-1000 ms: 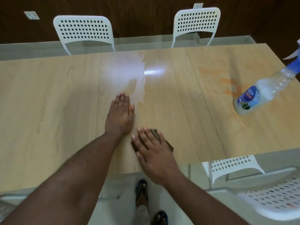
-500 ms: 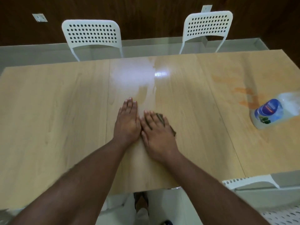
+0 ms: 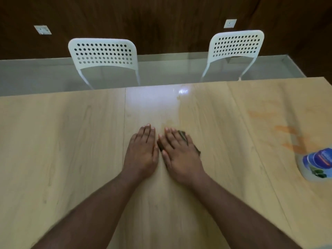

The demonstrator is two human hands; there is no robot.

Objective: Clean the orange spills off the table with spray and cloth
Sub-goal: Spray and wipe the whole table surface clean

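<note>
Reaching in from six o'clock, two bare forearms are stretching across the pale wooden table (image 3: pixel 59 159). The left hand (image 3: pixel 142 151) is lying palm down on the wood, fingers straight and together, holding nothing. Just beside it, at its three o'clock and almost touching, the right hand (image 3: pixel 179 155) is pressing flat on a dark cloth (image 3: pixel 183 134), fingers extended; only the cloth's edges are showing, past the fingertips and along the outer side of the hand.

At twelve o'clock from the hands a wet, glossy patch (image 3: pixel 154 101) is catching the light near the far edge of the table. Over at three o'clock the spray bottle (image 3: pixel 316 164) is sitting at the right edge of view, blue label facing up, partly cut off; whether it is standing or lying I cannot tell. Orange spills (image 3: pixel 289 136) are streaking the wood just beyond it, around two o'clock, well apart from the cloth.

Farther back, two white perforated chairs, one (image 3: pixel 103 53) at eleven o'clock and the other (image 3: pixel 235 44) at one o'clock, are standing behind the table against a dark wood wall (image 3: pixel 161 18).
</note>
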